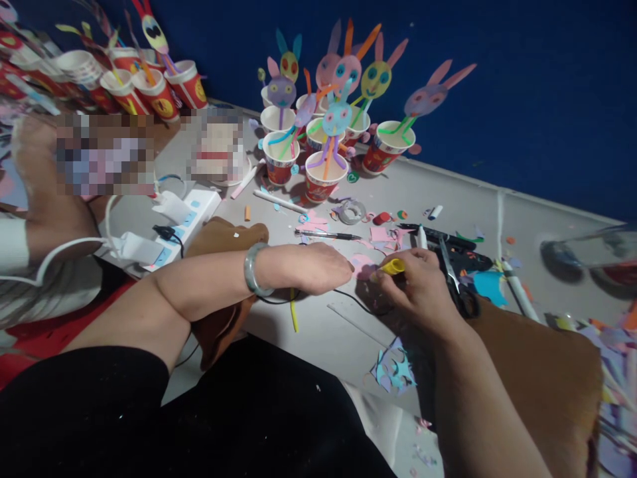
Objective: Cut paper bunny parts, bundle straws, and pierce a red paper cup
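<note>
My right hand (418, 285) pinches a short, hollow yellow tube (392, 267) just above the table. Facing it, my left hand (326, 267) has its fingers curled together and turned down; what they hold, if anything, is hidden. A pale bangle (257, 269) circles my left wrist, and a thin yellow strip (294, 312) lies below it. Pink paper scraps (362, 264) are scattered between the two hands. Scissors (455, 275) lie right beside my right hand, and a black pen (328, 234) rests beyond my left hand.
Paper cups with rabbit-faced straw figures (326, 176) stand along the back. A clear tape roll (352, 211) lies before them. At left are a power strip (192, 222) with cables and another person's arm (54, 192). A brown piece (537, 372) lies under my right forearm.
</note>
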Demonstrator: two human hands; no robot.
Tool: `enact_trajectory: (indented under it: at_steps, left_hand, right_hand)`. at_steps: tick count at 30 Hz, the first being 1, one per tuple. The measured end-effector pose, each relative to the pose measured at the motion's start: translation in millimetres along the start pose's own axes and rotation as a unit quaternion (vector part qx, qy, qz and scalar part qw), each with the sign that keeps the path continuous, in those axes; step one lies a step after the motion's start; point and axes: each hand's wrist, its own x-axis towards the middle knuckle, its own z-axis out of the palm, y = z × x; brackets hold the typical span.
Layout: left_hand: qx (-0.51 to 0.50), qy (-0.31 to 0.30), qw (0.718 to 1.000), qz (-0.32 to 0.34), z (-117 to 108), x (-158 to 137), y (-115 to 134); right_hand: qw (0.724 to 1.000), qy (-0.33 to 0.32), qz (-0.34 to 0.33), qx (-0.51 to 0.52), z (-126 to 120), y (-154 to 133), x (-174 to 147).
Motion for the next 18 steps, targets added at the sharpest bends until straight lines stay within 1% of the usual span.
enact_trajectory:
  at_steps: [3,5,8,12,15,18]
  left_hand:
    - [-0.008,0.004,1.0,0.004,-1,-1,0]
    - [-0.01,-0.002,1.0,0.001,-2,-1,0]
    - [-0.001,-0.013,1.0,0.001,-3,0,1]
    - [0.01,-0.018,1.0,0.001,-3,1,2]
    - [0.016,-0.009,1.0,0.005,-1,2,1]
    - [0.021,0.007,0.999,0.025,1,4,-2]
  right_hand:
    - [0.998,0.044,0.027,0.02,-2,1,-3]
    - [0.998,0.051,0.015,0.03,1,-2,-2]
    - [0.999,0.037,-0.01,0.033,6,-8,1]
    - [0.999,0.014,-0.015,0.032,11,-11,3]
    - [0.999,-0.007,-0.013,0.03,11,-10,4]
    - [0.999,-0.008,-0.012,0.031,11,-9,3]
